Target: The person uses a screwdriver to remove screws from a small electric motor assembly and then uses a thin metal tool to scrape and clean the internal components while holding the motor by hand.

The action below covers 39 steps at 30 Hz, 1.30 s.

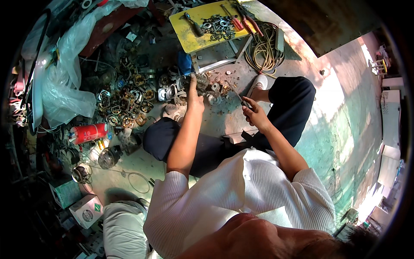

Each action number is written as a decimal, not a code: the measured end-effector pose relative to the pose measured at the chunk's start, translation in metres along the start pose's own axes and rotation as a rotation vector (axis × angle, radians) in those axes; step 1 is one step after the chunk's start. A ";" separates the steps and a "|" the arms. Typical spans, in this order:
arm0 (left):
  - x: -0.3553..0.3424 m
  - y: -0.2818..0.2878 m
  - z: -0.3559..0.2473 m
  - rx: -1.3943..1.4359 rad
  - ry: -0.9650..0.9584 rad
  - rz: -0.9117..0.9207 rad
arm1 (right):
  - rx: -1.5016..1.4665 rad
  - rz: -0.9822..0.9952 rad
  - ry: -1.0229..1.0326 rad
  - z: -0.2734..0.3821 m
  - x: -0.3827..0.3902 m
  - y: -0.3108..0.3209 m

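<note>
In my right hand (255,115), a slim tool with a thin metal shaft, seemingly a screwdriver (236,91), points up and left toward the scrap on the floor. My left hand (195,98) reaches ahead among metal parts (212,87), with one digit stretched forward. Its other fingers look curled beneath, and what they hold is hidden. Just beyond that hand lies a blue object (184,63). To its left spreads a heap of ring-shaped metal parts with copper-coloured windings (127,103).
Ahead is a low yellow table (183,34) bearing small metal rings (217,26), a red-handled screwdriver (237,23), red-handled pliers (252,21) and a dark-handled tool (194,25). Coiled cable (263,54) lies beside it. At left are a red cylinder (89,133) and plastic sheeting (69,99).
</note>
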<state>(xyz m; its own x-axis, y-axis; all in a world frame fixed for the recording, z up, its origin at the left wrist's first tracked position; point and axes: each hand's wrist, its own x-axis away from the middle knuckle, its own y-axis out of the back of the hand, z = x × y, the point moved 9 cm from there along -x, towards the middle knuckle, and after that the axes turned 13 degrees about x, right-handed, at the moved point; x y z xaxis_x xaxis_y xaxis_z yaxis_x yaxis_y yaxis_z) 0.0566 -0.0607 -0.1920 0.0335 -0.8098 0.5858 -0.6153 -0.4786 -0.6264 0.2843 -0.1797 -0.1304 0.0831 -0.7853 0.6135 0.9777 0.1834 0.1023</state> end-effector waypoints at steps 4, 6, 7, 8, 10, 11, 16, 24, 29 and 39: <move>0.018 -0.012 0.010 0.255 0.281 0.015 | -0.046 -0.061 -0.021 0.001 0.002 0.001; 0.028 -0.019 0.004 0.303 0.314 -0.001 | -0.083 -0.081 -0.016 0.002 0.003 0.001; 0.034 -0.024 0.002 0.325 0.331 -0.010 | -0.088 -0.075 -0.004 0.004 0.004 0.000; 0.039 -0.027 0.000 0.348 0.348 -0.019 | -0.093 -0.070 0.009 0.007 0.006 0.000; 0.032 -0.021 -0.005 0.379 0.329 -0.071 | -0.082 -0.062 0.038 0.012 0.007 -0.002; 0.022 -0.011 -0.005 0.385 0.319 -0.101 | -0.069 -0.060 0.054 0.014 0.007 -0.004; 0.018 -0.012 -0.019 0.373 0.279 -0.054 | 0.026 -0.084 0.096 0.015 0.009 -0.008; 0.025 -0.021 -0.018 0.442 0.320 -0.129 | 0.058 -0.065 0.106 0.018 0.016 -0.013; 0.021 -0.018 -0.017 0.346 0.269 -0.088 | 0.055 -0.064 0.113 0.015 0.017 -0.014; 0.013 -0.014 -0.016 0.359 0.280 -0.022 | 0.049 -0.055 0.126 0.022 0.023 -0.020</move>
<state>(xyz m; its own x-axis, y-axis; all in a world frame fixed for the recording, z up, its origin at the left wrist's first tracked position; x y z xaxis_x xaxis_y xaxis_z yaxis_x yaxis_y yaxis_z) 0.0528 -0.0591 -0.1671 -0.2013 -0.6989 0.6863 -0.3028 -0.6219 -0.7222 0.2623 -0.1886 -0.1006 0.0563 -0.8624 0.5031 0.9711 0.1644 0.1732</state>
